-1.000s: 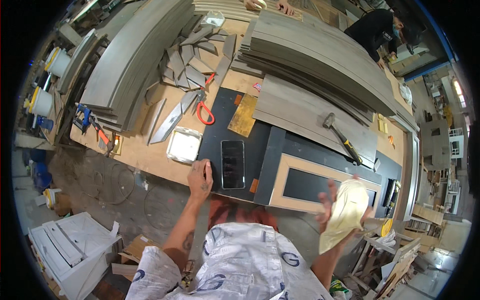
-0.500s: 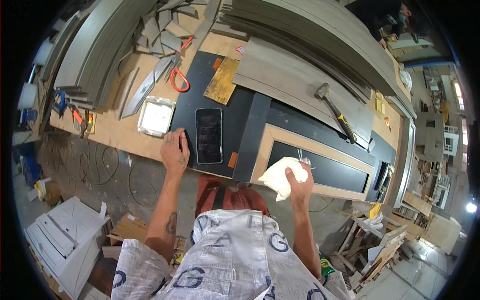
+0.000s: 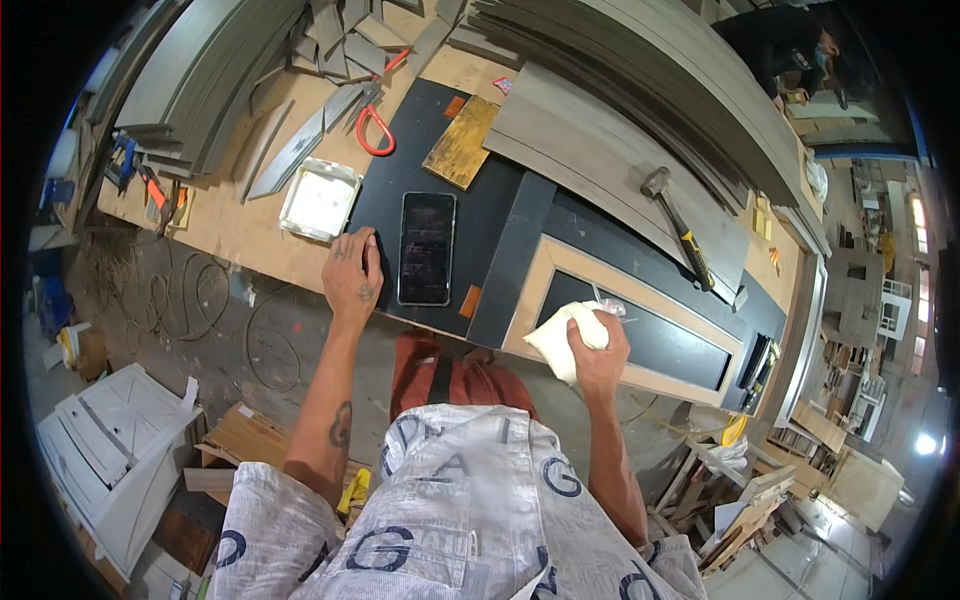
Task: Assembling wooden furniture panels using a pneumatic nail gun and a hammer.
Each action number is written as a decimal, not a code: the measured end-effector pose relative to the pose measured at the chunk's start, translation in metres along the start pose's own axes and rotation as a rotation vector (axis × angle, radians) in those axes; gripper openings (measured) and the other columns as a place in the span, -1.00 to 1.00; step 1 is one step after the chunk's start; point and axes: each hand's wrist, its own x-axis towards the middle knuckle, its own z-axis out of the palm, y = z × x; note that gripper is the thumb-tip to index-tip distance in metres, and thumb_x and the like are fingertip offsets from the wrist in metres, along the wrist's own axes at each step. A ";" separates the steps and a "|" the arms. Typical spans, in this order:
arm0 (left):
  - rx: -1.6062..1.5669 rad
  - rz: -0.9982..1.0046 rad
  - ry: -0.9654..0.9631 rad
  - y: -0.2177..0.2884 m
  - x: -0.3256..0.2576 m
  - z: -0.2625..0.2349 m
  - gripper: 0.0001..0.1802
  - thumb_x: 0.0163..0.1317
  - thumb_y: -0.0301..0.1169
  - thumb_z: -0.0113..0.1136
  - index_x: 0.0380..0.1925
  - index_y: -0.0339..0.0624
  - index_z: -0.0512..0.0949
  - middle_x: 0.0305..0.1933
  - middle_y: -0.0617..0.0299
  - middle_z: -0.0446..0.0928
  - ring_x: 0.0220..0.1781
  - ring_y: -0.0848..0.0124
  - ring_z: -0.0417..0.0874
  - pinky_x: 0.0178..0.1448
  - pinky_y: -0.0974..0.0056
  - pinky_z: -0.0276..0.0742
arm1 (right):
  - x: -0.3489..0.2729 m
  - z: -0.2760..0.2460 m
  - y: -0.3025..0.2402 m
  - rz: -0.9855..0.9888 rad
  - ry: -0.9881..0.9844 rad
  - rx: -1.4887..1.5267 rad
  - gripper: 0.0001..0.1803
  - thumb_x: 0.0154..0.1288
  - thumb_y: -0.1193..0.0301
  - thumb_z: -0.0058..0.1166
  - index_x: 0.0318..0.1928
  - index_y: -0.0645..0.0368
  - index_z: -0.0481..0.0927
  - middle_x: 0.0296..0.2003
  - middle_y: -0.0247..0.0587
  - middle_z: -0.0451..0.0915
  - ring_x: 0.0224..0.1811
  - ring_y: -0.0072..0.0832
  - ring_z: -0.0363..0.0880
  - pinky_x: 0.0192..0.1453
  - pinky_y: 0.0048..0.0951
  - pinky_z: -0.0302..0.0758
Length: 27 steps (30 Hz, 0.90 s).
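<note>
My right hand [image 3: 600, 350] is closed around a soft, cream-coloured bag [image 3: 556, 338]. Clear plastic sticks out beyond my fingers, and what fills the bag cannot be made out. It hangs over the near left part of a pale wood frame [image 3: 523, 312] on the dark panel [image 3: 512, 262]. My left hand [image 3: 352, 270] rests at the workbench's near edge, fingers curled and nothing visible in them. It lies between a square white container [image 3: 320, 199] and a dark-screened phone [image 3: 427, 250].
A hammer [image 3: 683, 235] lies on a grey board [image 3: 600, 170]. Red-handled scissors [image 3: 375, 130] and a stained wood block [image 3: 461, 143] sit farther back. Stacked grey strips [image 3: 215, 90] and offcuts cover the far left. Another person [image 3: 780, 50] is at the far right.
The bench has shifted slightly up in view as the head moved. My right hand keeps its hold on the bag, which hangs more upright; my left hand stays at the edge.
</note>
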 end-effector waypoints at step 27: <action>-0.020 -0.031 -0.017 0.001 0.001 -0.003 -0.83 0.26 -0.49 0.15 -0.15 -0.19 0.57 -0.31 0.08 0.54 -0.23 0.09 0.57 -0.14 0.09 0.50 | 0.024 0.012 0.002 0.023 -0.040 -0.004 -0.70 0.04 0.41 0.39 -0.23 0.25 0.60 -0.38 -0.05 0.64 -0.37 -0.29 0.62 -0.22 -0.33 0.54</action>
